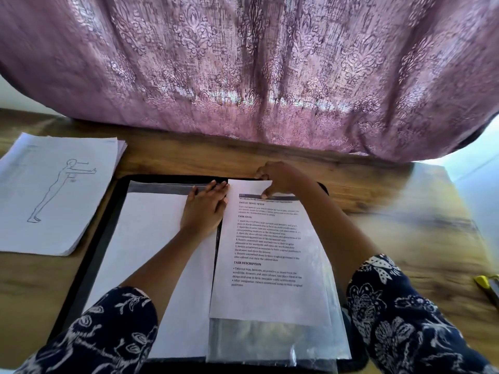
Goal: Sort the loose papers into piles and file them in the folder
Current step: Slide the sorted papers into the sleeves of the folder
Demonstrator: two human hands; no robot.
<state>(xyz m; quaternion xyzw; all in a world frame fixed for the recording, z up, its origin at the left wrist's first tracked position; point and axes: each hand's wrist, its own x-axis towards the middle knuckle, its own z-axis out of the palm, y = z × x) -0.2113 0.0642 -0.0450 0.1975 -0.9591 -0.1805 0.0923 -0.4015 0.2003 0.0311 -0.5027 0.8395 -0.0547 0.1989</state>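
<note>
Head view, right hand [278,179] pinches printed sheet [270,252] top, left hand [205,209] flat on folder [91,265]

Likely a home: patterned curtain [243,76] behind wooden table [405,211].

- The yellow object [486,285] is cut by the right edge, kind unclear.
- Small text on the printed sheet [270,252] is too blurred to read.
- The paper pile [54,198] runs past the left edge.

Daylight glows through the pink curtain [243,76], brightest along its lower folds. The desk [432,201] washes out in glare at the right. Wide-angle bending curves the edges and the corners smear soft, while the printed sheet [267,255] stays fairly sharp.
</note>
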